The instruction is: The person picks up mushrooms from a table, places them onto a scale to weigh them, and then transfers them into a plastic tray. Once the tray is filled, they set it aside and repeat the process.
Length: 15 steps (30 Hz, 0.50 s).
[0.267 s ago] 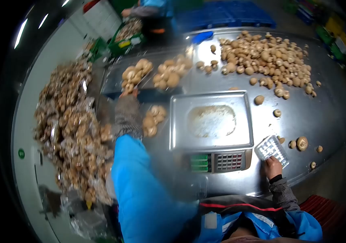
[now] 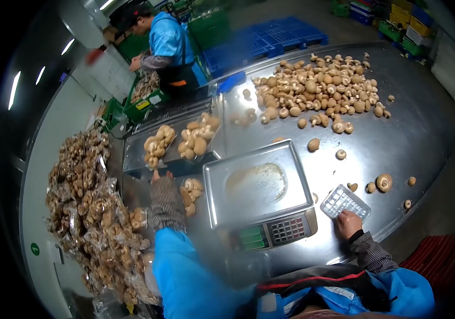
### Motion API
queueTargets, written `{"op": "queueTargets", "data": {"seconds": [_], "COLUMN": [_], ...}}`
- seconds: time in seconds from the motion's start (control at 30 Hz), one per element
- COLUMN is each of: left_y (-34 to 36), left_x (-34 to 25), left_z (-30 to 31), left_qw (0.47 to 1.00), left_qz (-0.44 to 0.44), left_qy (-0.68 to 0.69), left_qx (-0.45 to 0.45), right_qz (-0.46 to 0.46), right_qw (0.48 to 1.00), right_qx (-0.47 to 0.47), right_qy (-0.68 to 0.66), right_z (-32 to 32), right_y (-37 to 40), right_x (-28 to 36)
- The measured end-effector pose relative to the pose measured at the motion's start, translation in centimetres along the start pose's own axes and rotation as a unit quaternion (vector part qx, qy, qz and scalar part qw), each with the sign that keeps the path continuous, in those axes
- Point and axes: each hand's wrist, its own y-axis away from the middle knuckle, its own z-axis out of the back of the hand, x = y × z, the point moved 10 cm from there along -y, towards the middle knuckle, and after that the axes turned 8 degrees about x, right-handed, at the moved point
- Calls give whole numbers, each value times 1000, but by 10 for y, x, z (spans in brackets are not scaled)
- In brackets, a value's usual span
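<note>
My left hand (image 2: 161,175) is low beside the raised metal platform, just below the left pack of brown mushrooms (image 2: 158,144). Its visible fingers are apart, with nothing seen between them. Another mushroom pack (image 2: 197,137) sits right of that one, and a smaller group of mushrooms (image 2: 190,194) lies to the right of my left wrist. My right hand (image 2: 348,223) grips the near edge of an empty clear plastic tray (image 2: 345,202) over the metal table. Between my hands stands a scale with a bare steel pan (image 2: 259,183).
A large mushroom pile (image 2: 318,87) covers the table's far side, with loose mushrooms nearer. Many wrapped packs (image 2: 99,218) are heaped at the left. Beyond, a co-worker (image 2: 171,45) stands at a green crate (image 2: 139,106). Blue pallets (image 2: 280,37) lie behind the table.
The view has tilted up and turned, bringing the co-worker's upper body into sight. My left hand has drawn slightly back from the left mushroom pack. My right hand still holds the clear tray.
</note>
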Motion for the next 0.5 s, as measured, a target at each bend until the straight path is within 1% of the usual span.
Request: {"op": "queueTargets", "data": {"seconds": [0.03, 0.07, 0.17, 0.2, 0.3, 0.33, 0.37, 0.4, 0.43, 0.47, 0.5], "left_y": [44, 53, 97, 118, 195, 216, 236, 256, 278, 307, 339], "left_x": [3, 5, 3, -3, -4, -1, 5, 15, 27, 42, 61], "left_z": [-4, -4, -27, -41, -96, -118, -140, -166, -191, -216, -239], "left_qw": [986, 989, 993, 993, 988, 984, 980, 968, 953, 932, 905], "left_qz": [24, -13, -74, -87, -117, -115, -113, -104, -93, -83, -67], "left_qy": [149, 143, 86, 58, 10, 2, -5, -28, -52, -99, -144], "left_qx": [-73, -40, 31, 50, 100, 133, 166, 225, 282, 340, 396], "right_qz": [-1, 12, 10, 6, 28, 36, 44, 56, 66, 64, 80], "right_qw": [1000, 1000, 999, 999, 997, 996, 996, 996, 995, 996, 995], "right_qx": [7, 9, 17, 38, 30, 35, 25, 20, 16, 30, 19], "right_qy": [1, 10, -34, -29, -69, -72, -72, -72, -73, -59, -50], "right_z": [-1, -1, 9, 12, 7, 15, 7, 6, 5, 1, 3], "right_y": [0, -1, -3, -5, -7, -8, -7, -7, -6, -8, -8], "right_x": [2, 4, 3, 3, -4, 2, -3, -3, -2, -1, -2]}}
